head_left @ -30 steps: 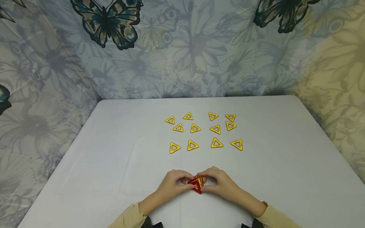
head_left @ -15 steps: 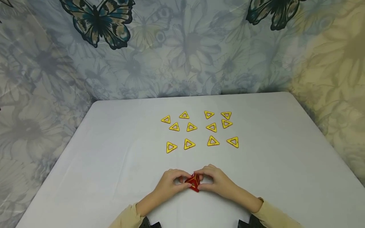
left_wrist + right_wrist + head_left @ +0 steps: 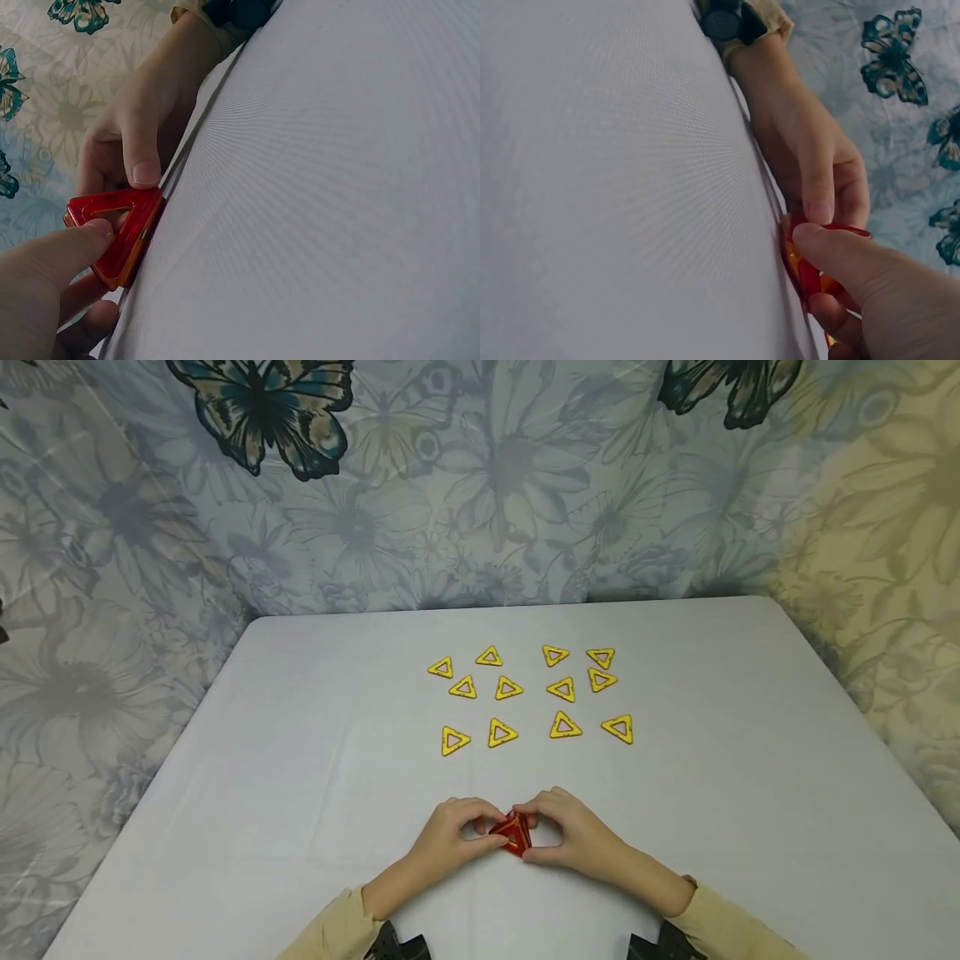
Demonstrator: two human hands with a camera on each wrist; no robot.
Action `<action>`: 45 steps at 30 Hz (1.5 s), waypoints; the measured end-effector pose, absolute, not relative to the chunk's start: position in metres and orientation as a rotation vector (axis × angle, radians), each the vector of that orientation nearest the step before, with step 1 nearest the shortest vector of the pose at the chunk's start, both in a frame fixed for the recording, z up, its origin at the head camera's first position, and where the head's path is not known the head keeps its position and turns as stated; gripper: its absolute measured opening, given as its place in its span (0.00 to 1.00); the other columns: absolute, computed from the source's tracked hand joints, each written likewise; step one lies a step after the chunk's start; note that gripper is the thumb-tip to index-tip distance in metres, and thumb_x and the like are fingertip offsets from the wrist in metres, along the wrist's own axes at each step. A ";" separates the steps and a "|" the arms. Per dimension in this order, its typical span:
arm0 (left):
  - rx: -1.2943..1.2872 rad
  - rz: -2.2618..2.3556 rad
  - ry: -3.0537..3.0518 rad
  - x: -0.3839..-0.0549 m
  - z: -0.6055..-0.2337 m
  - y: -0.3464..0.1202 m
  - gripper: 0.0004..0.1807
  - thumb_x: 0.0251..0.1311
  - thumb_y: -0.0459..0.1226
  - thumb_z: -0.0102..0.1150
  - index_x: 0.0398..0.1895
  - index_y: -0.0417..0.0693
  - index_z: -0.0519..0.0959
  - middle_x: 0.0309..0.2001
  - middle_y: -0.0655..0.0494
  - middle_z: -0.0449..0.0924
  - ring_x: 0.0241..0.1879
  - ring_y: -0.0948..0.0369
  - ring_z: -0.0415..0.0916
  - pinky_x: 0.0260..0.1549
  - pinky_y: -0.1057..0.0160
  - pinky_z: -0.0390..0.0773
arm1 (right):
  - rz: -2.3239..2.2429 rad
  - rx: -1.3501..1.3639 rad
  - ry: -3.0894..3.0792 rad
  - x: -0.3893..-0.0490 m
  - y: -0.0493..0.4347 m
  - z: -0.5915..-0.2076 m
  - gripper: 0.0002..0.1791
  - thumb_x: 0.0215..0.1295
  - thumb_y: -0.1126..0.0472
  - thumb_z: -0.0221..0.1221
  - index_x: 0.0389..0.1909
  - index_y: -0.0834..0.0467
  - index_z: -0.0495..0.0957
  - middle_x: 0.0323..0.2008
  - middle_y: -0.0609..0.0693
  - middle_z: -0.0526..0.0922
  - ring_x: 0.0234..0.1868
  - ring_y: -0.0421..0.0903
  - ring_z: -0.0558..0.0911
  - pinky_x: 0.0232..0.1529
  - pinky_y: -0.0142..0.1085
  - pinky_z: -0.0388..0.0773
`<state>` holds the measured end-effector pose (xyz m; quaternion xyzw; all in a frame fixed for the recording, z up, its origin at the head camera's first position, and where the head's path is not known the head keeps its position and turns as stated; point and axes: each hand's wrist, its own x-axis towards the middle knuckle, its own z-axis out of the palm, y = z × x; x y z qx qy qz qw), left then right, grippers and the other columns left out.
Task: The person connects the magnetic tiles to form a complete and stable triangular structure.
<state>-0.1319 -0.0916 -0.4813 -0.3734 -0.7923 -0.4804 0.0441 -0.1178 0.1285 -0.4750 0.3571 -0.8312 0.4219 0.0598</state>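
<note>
Between the two hands, near the front of the table, is a small red triangular piece [image 3: 514, 835] with a hollow middle and translucent edges. In the left wrist view the red piece [image 3: 130, 249] shows an orange layer or side along its edge; whether it is a stack or a joined solid, I cannot tell. My left hand [image 3: 448, 842] pinches its left side, thumb on the near face. My right hand [image 3: 573, 829] pinches the right side between thumb and fingers. Fingers cover part of the piece [image 3: 808, 276] in the right wrist view.
Beyond the hands, several yellow hollow triangles [image 3: 502, 732] lie flat and apart in loose rows on the white table [image 3: 300, 760]. Patterned cloth [image 3: 510, 527] with flowers and butterflies hangs behind the table's far edge. Dark wrist devices [image 3: 401, 946] sit at the cuffs.
The red piece has turned slightly between the fingers, so the yellow-orange side seen at its right a second ago no longer shows. Both hands keep their grip; the head view has shifted a little.
</note>
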 end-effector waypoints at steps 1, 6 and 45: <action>-1.148 -1.465 -2.425 -0.132 -0.481 -0.092 0.09 0.48 0.39 0.66 0.34 0.50 0.80 0.31 0.64 0.79 0.24 0.68 0.69 0.28 0.69 0.67 | 1.277 1.087 -2.507 -0.117 0.129 -0.475 0.24 0.44 0.56 0.69 0.45 0.57 0.76 0.30 0.38 0.72 0.32 0.38 0.68 0.33 0.31 0.67; -1.173 -1.430 -2.433 -0.134 -0.477 -0.098 0.08 0.48 0.40 0.65 0.33 0.50 0.80 0.30 0.64 0.78 0.23 0.69 0.68 0.26 0.71 0.67 | 1.296 1.131 -2.459 -0.118 0.123 -0.476 0.24 0.46 0.57 0.68 0.46 0.59 0.76 0.30 0.40 0.73 0.32 0.38 0.67 0.33 0.31 0.67; -0.836 -1.469 -2.470 -0.133 -0.467 -0.138 0.10 0.43 0.34 0.69 0.29 0.52 0.78 0.23 0.65 0.72 0.22 0.64 0.68 0.21 0.68 0.70 | 1.329 1.079 -2.552 -0.101 0.130 -0.466 0.24 0.54 0.55 0.63 0.50 0.60 0.72 0.29 0.36 0.72 0.30 0.35 0.67 0.34 0.27 0.66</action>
